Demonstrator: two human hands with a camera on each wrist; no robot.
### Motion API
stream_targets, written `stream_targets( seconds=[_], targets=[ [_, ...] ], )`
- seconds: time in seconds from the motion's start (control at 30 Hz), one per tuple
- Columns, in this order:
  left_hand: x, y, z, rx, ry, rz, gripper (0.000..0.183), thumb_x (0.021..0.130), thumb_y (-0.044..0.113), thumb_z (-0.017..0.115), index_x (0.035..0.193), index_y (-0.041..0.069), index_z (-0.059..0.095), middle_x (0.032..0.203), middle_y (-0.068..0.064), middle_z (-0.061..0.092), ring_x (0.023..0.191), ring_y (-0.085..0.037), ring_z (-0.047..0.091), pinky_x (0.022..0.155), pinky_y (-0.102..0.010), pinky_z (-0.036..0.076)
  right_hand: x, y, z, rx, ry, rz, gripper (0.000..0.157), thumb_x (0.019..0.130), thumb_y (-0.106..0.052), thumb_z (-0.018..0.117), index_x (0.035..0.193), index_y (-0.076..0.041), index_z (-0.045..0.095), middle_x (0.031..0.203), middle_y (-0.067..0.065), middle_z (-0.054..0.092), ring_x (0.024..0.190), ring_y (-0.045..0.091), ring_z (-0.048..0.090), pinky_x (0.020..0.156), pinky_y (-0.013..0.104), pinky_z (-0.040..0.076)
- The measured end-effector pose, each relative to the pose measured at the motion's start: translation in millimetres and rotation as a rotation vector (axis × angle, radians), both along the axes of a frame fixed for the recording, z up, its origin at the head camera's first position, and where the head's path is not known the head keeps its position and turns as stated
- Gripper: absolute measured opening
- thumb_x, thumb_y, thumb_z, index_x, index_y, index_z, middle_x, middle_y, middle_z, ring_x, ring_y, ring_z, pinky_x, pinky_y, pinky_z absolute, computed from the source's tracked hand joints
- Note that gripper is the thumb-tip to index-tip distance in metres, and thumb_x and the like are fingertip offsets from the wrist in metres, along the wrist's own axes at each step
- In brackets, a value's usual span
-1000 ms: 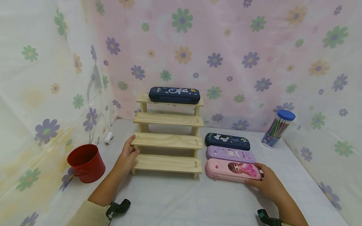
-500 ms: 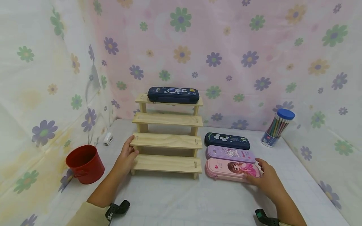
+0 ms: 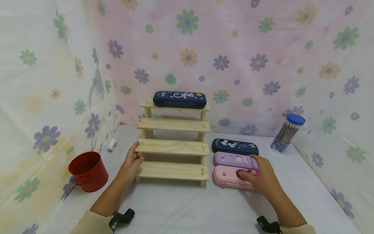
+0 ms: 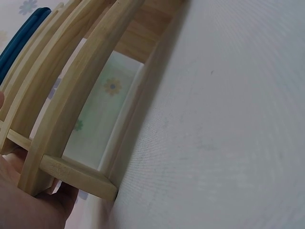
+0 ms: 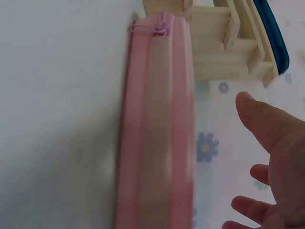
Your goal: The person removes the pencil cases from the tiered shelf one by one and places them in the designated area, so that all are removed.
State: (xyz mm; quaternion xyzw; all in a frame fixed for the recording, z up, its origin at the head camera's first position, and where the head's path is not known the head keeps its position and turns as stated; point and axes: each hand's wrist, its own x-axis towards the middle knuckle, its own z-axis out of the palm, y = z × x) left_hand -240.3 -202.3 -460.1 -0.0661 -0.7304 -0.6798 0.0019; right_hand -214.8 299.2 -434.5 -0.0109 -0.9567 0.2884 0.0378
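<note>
A four-step wooden display rack (image 3: pixel 172 148) stands on the white-covered table. My left hand (image 3: pixel 130 164) grips its left end near the second step from the bottom; in the left wrist view, fingers curl under the boards. On the top step lies a navy space-print pencil case (image 3: pixel 179 103). To the rack's right, three pencil cases lie in a column: a navy one (image 3: pixel 235 148) at the back, a lilac one (image 3: pixel 226 159), and a pink one (image 3: pixel 228 174) in front. Over the right ends of the lilac and pink cases hovers my right hand (image 3: pixel 264 175), thumb and fingers spread apart, holding nothing.
A red bucket (image 3: pixel 93 177) stands at the left, with a small white object (image 3: pixel 112 145) behind it. At the back right a blue-lidded tub of pencils (image 3: pixel 284 136) leans outward. Flowered cloth (image 3: pixel 204 42) walls in the table at back and sides.
My right hand has let go of the pink pencil case's right end and moved left and up over the pink and lilac cases. The left hand stays on the rack.
</note>
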Motion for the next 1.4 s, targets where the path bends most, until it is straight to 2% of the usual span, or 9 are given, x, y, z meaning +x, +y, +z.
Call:
stream_targets(
  seconds=[0.2, 0.33, 0.5, 0.67, 0.8, 0.9, 1.13, 1.4],
  targets=[
    [-0.1, 0.1, -0.4, 0.002, 0.002, -0.001, 0.071, 0.11, 0.003, 0.037, 0.169, 0.021, 0.002, 0.173, -0.021, 0.015, 0.161, -0.032, 0.011, 0.129, -0.054, 0.01, -13.1, -18.3, 21.9, 0.082, 0.054, 0.144, 0.102, 0.084, -0.052, 0.085, 0.16, -0.007, 0.034, 0.162, 0.03, 0.029, 0.147, 0.054, 0.031, 0.11, 0.075, 0.034],
    [0.7, -0.5, 0.2, -0.009, 0.002, -0.002, 0.072, 0.11, 0.002, 0.037, 0.169, 0.02, 0.001, 0.174, -0.021, 0.013, 0.161, -0.033, 0.011, 0.129, -0.054, 0.011, -21.7, -31.1, 37.9, 0.12, 0.091, 0.203, 0.099, 0.085, -0.047, 0.086, 0.16, -0.009, 0.035, 0.162, 0.027, 0.029, 0.148, 0.052, 0.033, 0.11, 0.073, 0.036],
    [2.7, -4.9, 2.7, -0.031, 0.007, 0.02, 0.072, 0.11, 0.001, 0.036, 0.169, 0.02, 0.001, 0.173, -0.023, 0.015, 0.16, -0.034, 0.014, 0.128, -0.055, 0.013, -29.9, -54.4, 52.3, 0.099, 0.09, 0.259, 0.096, 0.086, -0.045, 0.086, 0.161, -0.014, 0.034, 0.165, 0.023, 0.027, 0.15, 0.05, 0.031, 0.111, 0.074, 0.036],
    [2.3, -6.8, 2.5, -0.022, 0.025, 0.015, 0.072, 0.109, 0.0, 0.036, 0.169, 0.019, 0.001, 0.172, -0.025, 0.018, 0.16, -0.036, 0.016, 0.127, -0.058, 0.013, -35.6, -77.3, 65.9, 0.107, 0.14, 0.331, 0.095, 0.086, -0.041, 0.087, 0.161, -0.015, 0.035, 0.166, 0.018, 0.029, 0.151, 0.045, 0.032, 0.111, 0.07, 0.039],
    [0.5, -4.6, -0.8, -0.007, 0.02, -0.002, 0.073, 0.109, 0.0, 0.036, 0.169, 0.019, 0.0, 0.173, -0.023, 0.015, 0.16, -0.035, 0.013, 0.128, -0.056, 0.012, -42.8, -89.4, 76.5, 0.145, 0.166, 0.348, 0.094, 0.087, -0.041, 0.087, 0.161, -0.017, 0.035, 0.166, 0.013, 0.03, 0.152, 0.041, 0.033, 0.112, 0.067, 0.041],
    [-0.1, -3.4, -3.9, -0.001, 0.013, 0.008, 0.072, 0.109, 0.0, 0.036, 0.169, 0.018, 0.001, 0.173, -0.022, 0.015, 0.161, -0.034, 0.013, 0.128, -0.055, 0.012, -49.4, -97.1, 82.5, 0.151, 0.151, 0.345, 0.094, 0.087, -0.045, 0.085, 0.162, -0.018, 0.034, 0.166, 0.013, 0.031, 0.152, 0.04, 0.032, 0.114, 0.067, 0.039],
    [-1.7, -0.5, -5.2, -0.011, 0.014, 0.011, 0.072, 0.109, 0.001, 0.037, 0.169, 0.019, 0.003, 0.173, -0.021, 0.015, 0.161, -0.036, 0.012, 0.128, -0.057, 0.012, -67.5, -107.4, 91.5, 0.074, 0.164, 0.319, 0.088, 0.091, -0.043, 0.082, 0.161, -0.019, 0.036, 0.165, 0.013, 0.036, 0.154, 0.038, 0.033, 0.117, 0.065, 0.036],
    [-2.3, -1.0, -4.6, -0.008, 0.015, 0.002, 0.072, 0.109, 0.001, 0.038, 0.169, 0.02, 0.003, 0.171, -0.024, 0.021, 0.16, -0.036, 0.015, 0.128, -0.057, 0.012, -87.8, -115.2, 105.4, 0.019, 0.201, 0.324, 0.092, 0.091, -0.042, 0.082, 0.162, -0.012, 0.033, 0.166, 0.017, 0.032, 0.154, 0.039, 0.032, 0.119, 0.063, 0.034]
  ],
)
